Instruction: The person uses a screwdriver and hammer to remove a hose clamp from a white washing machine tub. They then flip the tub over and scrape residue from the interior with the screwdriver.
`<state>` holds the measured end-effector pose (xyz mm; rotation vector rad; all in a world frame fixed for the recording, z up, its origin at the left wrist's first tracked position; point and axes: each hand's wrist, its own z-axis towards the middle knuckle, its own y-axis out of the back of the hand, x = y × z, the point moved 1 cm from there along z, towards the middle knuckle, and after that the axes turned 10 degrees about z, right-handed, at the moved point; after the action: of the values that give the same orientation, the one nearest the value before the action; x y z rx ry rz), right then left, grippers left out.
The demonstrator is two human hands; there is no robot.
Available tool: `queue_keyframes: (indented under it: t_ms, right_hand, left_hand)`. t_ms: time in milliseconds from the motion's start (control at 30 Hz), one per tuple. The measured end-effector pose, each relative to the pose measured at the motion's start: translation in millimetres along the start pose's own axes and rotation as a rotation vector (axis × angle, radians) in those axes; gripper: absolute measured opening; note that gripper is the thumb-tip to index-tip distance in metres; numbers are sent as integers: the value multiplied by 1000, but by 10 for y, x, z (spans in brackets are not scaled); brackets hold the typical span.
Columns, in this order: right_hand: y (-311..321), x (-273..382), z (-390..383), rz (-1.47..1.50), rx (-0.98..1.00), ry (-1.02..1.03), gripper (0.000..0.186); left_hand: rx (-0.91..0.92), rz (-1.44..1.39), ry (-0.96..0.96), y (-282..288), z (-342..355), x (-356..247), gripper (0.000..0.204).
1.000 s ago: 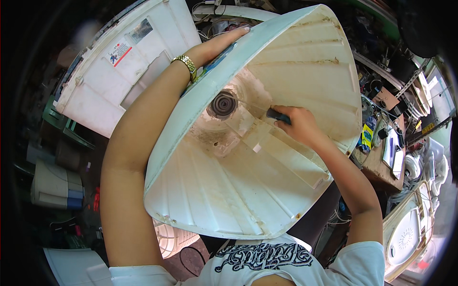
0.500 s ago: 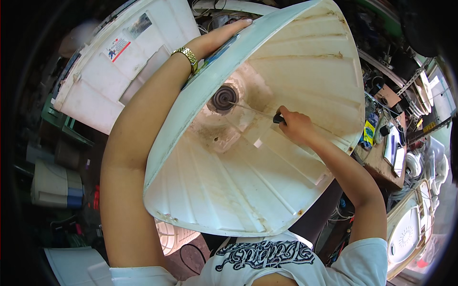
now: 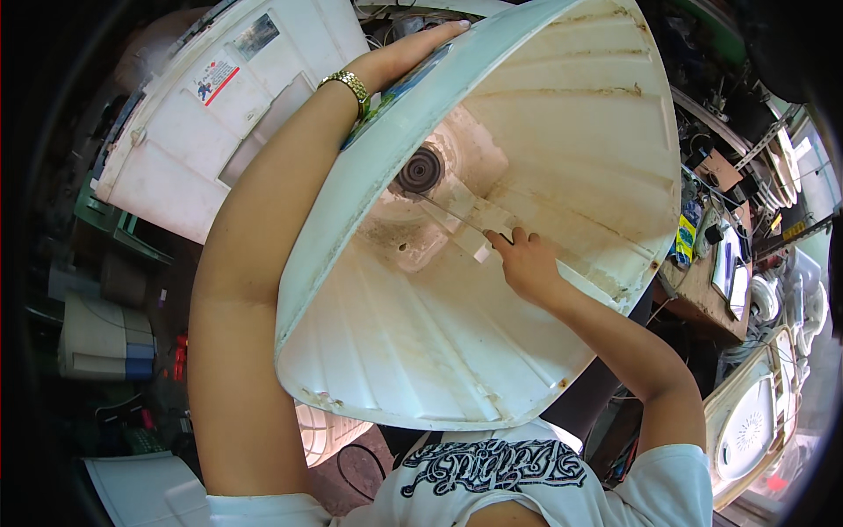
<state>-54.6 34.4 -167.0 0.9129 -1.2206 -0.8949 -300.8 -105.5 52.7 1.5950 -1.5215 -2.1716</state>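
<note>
A large white ribbed plastic tub [image 3: 571, 149], stained brown inside, is tilted with its open mouth toward me. At its bottom is a dark round ringed seal [image 3: 420, 169]. My right hand [image 3: 529, 266], inside the tub, is closed round the handle of a screwdriver [image 3: 455, 214]. The thin shaft reaches the lower edge of the seal; the dark handle is mostly hidden by my fingers. My left arm runs along the tub's outer wall. Near the upper rim my left hand [image 3: 413, 54] holds the outside, its fingers partly hidden.
Another white plastic housing [image 3: 176, 145] with stickers stands at the upper left. To the right, a cluttered wooden table [image 3: 702, 299] carries tools and a notepad. Beyond it lie a white appliance lid [image 3: 746, 430] and other plastic parts. A white box with a blue band [image 3: 101, 338] sits at the left.
The screwdriver's tip has gone from the seal's middle to its lower edge. My right hand has moved down and slightly left. The tub has shifted a little to the right.
</note>
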Motion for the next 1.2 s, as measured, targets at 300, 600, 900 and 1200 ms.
queue_keyframes:
  t_ms: [300,600,900,1200]
  right_hand:
    - [-167,95,-132,108,-96,48,59]
    - [-264,194,-233,154,-108,74,54]
    - [-261,265,-75,171,-33,30,46]
    - [535,-259,1056,292,485,187,46]
  left_hand:
    - [28,-68,-39,29,113,78,71]
    - [94,-117,44,73,167,226,71]
    - [52,-127,37,-105,103,164,72]
    - [56,-235,133,-66,138,245,71]
